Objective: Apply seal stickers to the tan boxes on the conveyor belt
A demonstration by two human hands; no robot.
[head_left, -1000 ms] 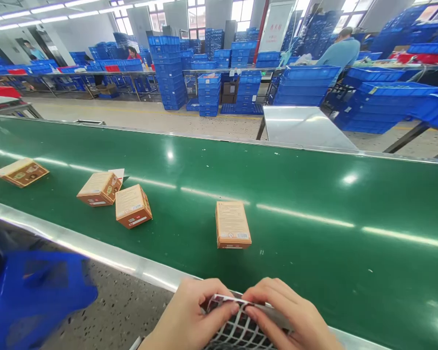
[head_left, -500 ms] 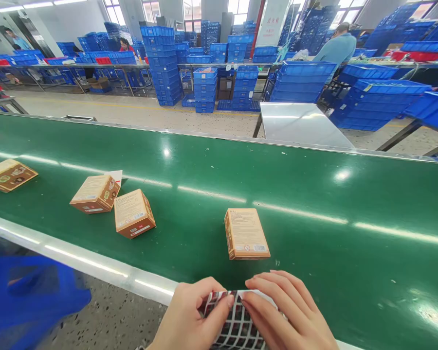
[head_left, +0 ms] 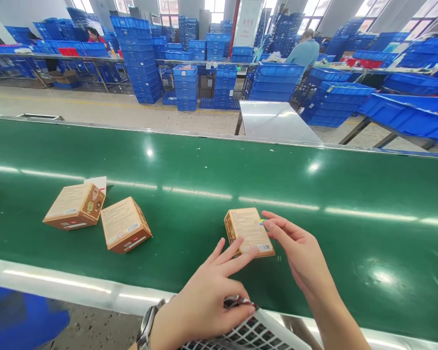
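A tan carton lies flat on the green conveyor belt just in front of me. My right hand reaches over its right edge, fingertips pinching a small colourful sticker at the carton's top corner. My left hand, with a watch on the wrist, grips a sheet of black-and-white stickers with thumb and lower fingers. Its index and middle fingers stretch out and touch the carton's near edge.
Two more tan cartons lie to the left, with a white slip behind them. A metal rail edges the belt, above a blue crate. Beyond are a steel table, stacked blue crates and a person.
Both hands were together on the sticker sheet. The right hand has lifted off with a sticker and reached to the carton, and the left fingers have stretched to it. The cartons have shifted right.
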